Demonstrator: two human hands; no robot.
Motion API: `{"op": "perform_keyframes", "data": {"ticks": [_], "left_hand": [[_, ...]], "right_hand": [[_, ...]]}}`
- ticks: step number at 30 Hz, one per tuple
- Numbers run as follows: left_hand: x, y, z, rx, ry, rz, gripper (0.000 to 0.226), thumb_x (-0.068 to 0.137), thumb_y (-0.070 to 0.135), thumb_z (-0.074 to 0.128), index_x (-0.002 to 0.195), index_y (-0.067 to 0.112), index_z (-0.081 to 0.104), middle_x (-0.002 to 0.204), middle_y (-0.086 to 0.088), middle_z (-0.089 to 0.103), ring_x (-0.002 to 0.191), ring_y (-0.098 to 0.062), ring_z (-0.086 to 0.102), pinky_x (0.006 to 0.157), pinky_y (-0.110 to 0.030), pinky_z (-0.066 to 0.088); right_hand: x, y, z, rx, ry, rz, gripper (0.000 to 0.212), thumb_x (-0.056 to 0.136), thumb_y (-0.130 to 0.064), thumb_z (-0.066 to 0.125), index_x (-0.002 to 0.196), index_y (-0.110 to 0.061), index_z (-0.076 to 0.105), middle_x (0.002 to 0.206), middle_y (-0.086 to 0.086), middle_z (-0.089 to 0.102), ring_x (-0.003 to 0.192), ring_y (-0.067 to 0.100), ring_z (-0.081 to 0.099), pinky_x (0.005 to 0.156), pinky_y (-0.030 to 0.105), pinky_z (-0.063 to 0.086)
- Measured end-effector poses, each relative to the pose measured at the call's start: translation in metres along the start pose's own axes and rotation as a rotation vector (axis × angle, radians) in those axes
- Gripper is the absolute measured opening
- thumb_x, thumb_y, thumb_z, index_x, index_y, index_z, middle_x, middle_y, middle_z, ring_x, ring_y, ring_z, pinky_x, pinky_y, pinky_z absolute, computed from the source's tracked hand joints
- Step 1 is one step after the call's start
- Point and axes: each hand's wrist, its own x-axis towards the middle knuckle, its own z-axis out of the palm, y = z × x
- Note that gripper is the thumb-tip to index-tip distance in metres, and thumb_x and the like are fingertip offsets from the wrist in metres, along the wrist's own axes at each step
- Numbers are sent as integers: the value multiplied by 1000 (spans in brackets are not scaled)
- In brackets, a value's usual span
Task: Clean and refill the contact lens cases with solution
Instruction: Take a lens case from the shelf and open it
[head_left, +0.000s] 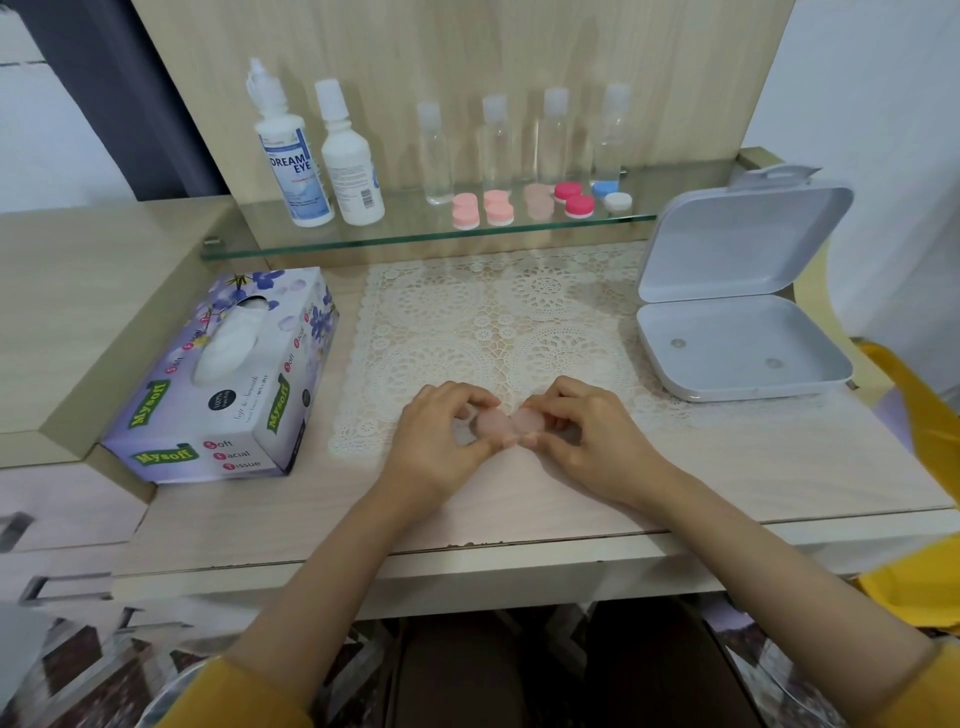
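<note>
Left hand (441, 447) and right hand (587, 441), fingers (470, 397) pinched on pink lens case (511, 422), tissue box (228, 379) nearby.

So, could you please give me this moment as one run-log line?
left hand: pinches pink lens case | right hand: pinches same case | place: front edge of lace mat | solution bottles: on glass shelf

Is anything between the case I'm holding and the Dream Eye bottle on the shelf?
Nothing visible. From the pink case, pinched by left hand and right hand, only lace mat and the glass shelf edge lie toward the Dream Eye bottle; the tissue box sits aside.
</note>
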Motion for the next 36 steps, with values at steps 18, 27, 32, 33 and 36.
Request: {"op": "perform_keyframes", "data": {"ticks": [18, 27, 32, 33, 36], "left_hand": [[1, -2, -11, -84, -196, 18, 40, 82, 6, 65, 117, 25, 60, 105, 19, 52, 107, -7, 50, 97, -13, 34], [4, 7, -6, 31, -88, -26, 24, 74, 21, 75, 97, 22, 67, 96, 9, 54, 91, -9, 49, 84, -11, 36], [-1, 10, 0, 1, 74, -72, 27, 62, 30, 82, 78, 26, 60, 85, 11, 53, 83, -9, 51, 77, -15, 39], [-1, 10, 1, -3, 101, -71, 28, 62, 30, 82, 77, 25, 60, 84, 10, 53, 82, -9, 51, 75, -14, 39], [-2, 9, 4, 19, 165, -72, 28, 62, 31, 82, 76, 24, 59, 83, 10, 53, 77, -4, 50, 70, -9, 37]], "right_hand": [[-1, 1, 0, 4, 9, 6, 24, 75, -24, 64, 94, -11, 72, 75, 2, 53, 68, 17, 51, 66, 17, 37], [0, -2, -1, 13, 11, 13, 34, 72, -30, 60, 96, -11, 72, 74, 2, 53, 68, 18, 52, 66, 20, 39], [0, -2, 0, 18, 21, 4, 41, 71, -40, 62, 97, -10, 72, 71, -4, 50, 67, 16, 49, 64, 20, 39], [0, -2, 1, 21, 26, 6, 43, 71, -42, 62, 97, -9, 73, 72, -1, 52, 68, 16, 50, 65, 23, 40], [0, -2, 1, 20, 22, 13, 41, 72, -42, 63, 96, -10, 73, 74, 1, 54, 69, 16, 52, 66, 23, 41]]}}
